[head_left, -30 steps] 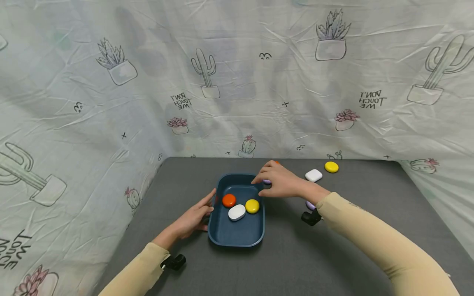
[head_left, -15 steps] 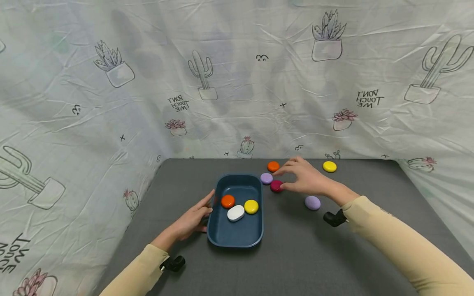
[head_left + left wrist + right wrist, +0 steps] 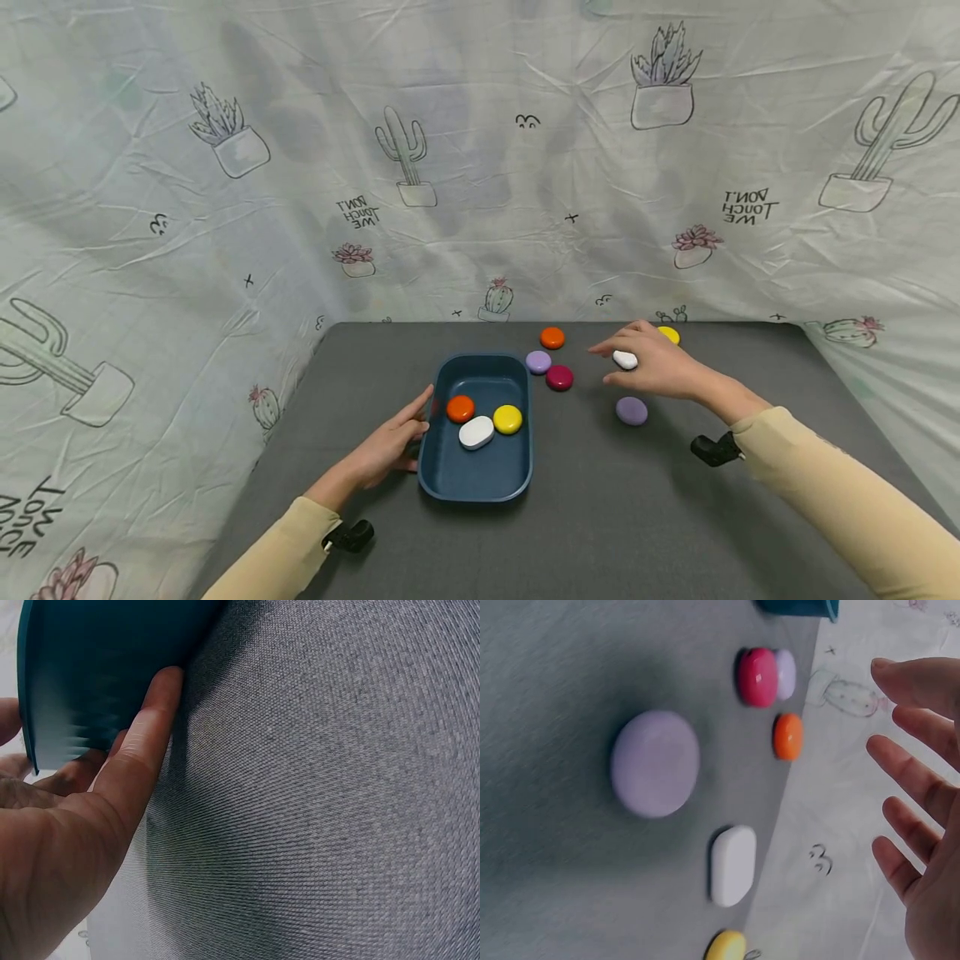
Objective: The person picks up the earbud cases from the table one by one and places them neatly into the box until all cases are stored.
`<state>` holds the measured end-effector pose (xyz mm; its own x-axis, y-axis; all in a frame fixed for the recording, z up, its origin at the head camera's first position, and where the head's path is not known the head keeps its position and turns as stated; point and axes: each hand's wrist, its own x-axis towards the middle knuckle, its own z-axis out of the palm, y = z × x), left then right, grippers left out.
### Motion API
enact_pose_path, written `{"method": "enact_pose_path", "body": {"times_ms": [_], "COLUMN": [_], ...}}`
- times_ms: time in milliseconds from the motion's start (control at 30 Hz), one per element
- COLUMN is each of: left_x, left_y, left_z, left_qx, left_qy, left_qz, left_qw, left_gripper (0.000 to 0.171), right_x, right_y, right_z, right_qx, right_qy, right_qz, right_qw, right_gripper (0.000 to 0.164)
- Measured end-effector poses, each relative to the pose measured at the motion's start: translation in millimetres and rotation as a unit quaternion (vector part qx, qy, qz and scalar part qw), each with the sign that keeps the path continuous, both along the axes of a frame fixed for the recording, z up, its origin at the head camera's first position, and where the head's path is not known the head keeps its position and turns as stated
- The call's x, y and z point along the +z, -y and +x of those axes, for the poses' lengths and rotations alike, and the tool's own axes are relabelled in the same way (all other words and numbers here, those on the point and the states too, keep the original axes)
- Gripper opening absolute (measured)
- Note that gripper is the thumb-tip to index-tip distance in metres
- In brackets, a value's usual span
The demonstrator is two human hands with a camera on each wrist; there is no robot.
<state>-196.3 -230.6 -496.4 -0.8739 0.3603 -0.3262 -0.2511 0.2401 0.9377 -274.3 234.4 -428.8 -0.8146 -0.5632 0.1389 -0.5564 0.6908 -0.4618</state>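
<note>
My left hand (image 3: pixel 382 450) rests against the left wall of a dark blue tray (image 3: pixel 476 492), its fingers extended along the outside; in the left wrist view one finger (image 3: pixel 142 742) touches the wall near its base. Inside the tray lie an orange round pebble-like piece (image 3: pixel 461 408), a white oblong one (image 3: pixel 476 433) and a yellow round one (image 3: pixel 507 419). My right hand (image 3: pixel 656 362) is spread above the table, holding nothing. Behind its parted thumb and fingers a white oblong piece (image 3: pixel 625 360) shows; the right wrist view has this white piece (image 3: pixel 733 866) lying apart from the hand.
Right of the tray sit a crimson piece (image 3: pixel 559 377), a small lilac piece (image 3: pixel 538 362) and an orange piece (image 3: pixel 552 337). A larger lilac piece (image 3: pixel 632 411) lies nearer me. Beyond my right hand is a yellow piece (image 3: pixel 667 334). A cactus-print cloth (image 3: pixel 480 167) hangs behind the grey table (image 3: pixel 600 517).
My right hand has moved right from the tray's far right rim, past the crimson piece, to over the white piece. The crimson and small lilac pieces are uncovered. My left hand stays at the tray.
</note>
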Motion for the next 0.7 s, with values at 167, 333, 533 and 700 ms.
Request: {"method": "enact_pose_path", "body": {"times_ms": [167,333,533,700], "left_x": [-1.6,-4.2,-6.6,-8.0], "left_y": [1.0,3.2,6.5,9.2], "left_z": [-1.5,-1.2,0.4,1.4], "left_qx": [0.001,-0.001,-0.007,-0.012], "left_qy": [-0.004,-0.007,-0.012,-0.013], "left_qz": [0.0,0.002,0.002,0.0], "left_qw": [1.0,1.0,0.9999,0.9998], "left_gripper": [0.064,0.064,0.065,0.065], "right_x": [-8.6,-18.0,-28.3,-40.3], "right_y": [-12.2,-20.4,-25.9,-29.7], "right_z": [3.4,10.5,22.8,32.5], "right_qx": [-0.003,-0.012,-0.024,-0.031], "right_qy": [0.007,0.012,0.024,0.043], "right_qz": [0.009,0.025,0.029,0.036], "right_qw": [1.0,1.0,0.999,0.998], "right_gripper": [0.046,0.052,0.054,0.057]}}
